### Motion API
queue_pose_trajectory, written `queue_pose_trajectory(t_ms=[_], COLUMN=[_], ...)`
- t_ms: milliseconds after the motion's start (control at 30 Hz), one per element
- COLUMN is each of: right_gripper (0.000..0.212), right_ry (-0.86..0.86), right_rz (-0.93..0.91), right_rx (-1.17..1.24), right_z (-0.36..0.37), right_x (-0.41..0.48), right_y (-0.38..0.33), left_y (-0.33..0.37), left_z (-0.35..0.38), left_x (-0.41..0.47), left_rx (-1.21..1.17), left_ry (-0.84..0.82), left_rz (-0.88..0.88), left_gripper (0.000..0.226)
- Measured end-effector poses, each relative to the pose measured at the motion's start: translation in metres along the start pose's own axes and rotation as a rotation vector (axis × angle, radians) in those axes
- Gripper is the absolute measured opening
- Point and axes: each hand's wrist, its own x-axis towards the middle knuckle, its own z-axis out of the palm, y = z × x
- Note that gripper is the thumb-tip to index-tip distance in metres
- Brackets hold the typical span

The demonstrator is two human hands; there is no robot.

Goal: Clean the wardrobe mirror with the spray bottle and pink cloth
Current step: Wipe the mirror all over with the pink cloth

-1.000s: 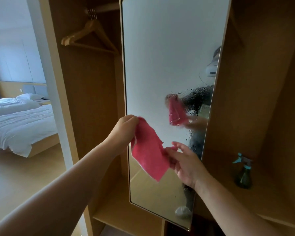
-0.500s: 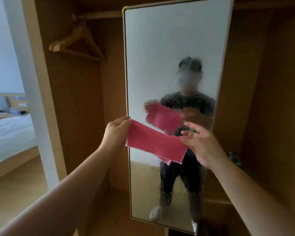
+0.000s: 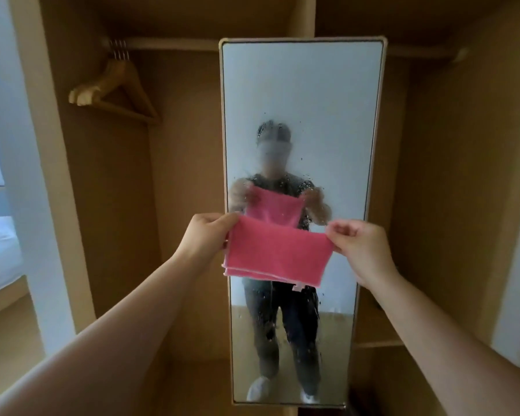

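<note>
While arms reach forward, both hands pinch cloth (image 3: 278, 253).

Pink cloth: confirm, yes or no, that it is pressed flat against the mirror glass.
No: the pink cloth is held folded and stretched between the left hand and right hand, in front of the mirror.

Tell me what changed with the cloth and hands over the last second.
The pink cloth went from hanging loose to folded and stretched level between both hands. The right hand shifted from touching its edge to pinching its right corner. The left hand kept its grip. The mirror stays wet and unwiped.
</note>
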Motion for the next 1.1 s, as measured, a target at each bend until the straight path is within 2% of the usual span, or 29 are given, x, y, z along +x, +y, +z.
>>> queue_pose_trajectory(t_ms=[100, 200, 267, 367, 500, 600, 767, 933, 1000, 1100], right_gripper=[0.032, 0.024, 0.032, 0.034, 0.025, 0.017, 0.018, 0.016, 0.017, 0.016], right_ry=[-0.031, -0.058, 0.007, 0.108, 0.188, 0.239, 0.349, 0.446, 0.453, 0.400], right_rz=[-0.051, -0.121, -0.180, -0.257, -0.270, -0.266, -0.375, -0.611, -0.709, -0.817], right_rx=[-0.122, -0.271, -0.345, -0.428, -0.392, -0.313, -0.294, -0.389, -0.397, -0.425], right_z=[-0.002, -0.007, -0.007, -0.006, -0.010, -0.014, -0.022, -0.025, -0.024, -0.020], right_x=[0.007, 0.015, 0.023, 0.038, 0.069, 0.099, 0.153, 0.203, 0.221, 0.247], right_y=[-0.013, -0.031, -0.042, -0.059, -0.075, -0.089, -0.109, -0.127, -0.133, -0.134], left_y=[0.005, 0.015, 0.024, 0.037, 0.056, 0.074, 0.097, 0.111, 0.118, 0.126], left_z=[-0.001, -0.004, -0.004, 0.001, 0.014, 0.027, 0.057, 0.092, 0.103, 0.118], left_x=[0.006, 0.015, 0.023, 0.036, 0.056, 0.072, 0.103, 0.132, 0.142, 0.158], left_rx=[0.055, 0.001, -0.043, 0.009, -0.037, -0.052, 0.163, 0.323, 0.426, 0.612], left_ry=[0.031, 0.007, -0.016, 0.027, 0.071, 0.025, 0.014, 0.120, 0.178, 0.254], left_rz=[0.027, 0.061, 0.077, 0.095, 0.131, 0.226, 0.406, 0.494, 0.562, 0.698], left_gripper=[0.047, 0.020, 0.011, 0.016, 0.032, 0.028, 0.017, 0.016, 0.007, 0.006])
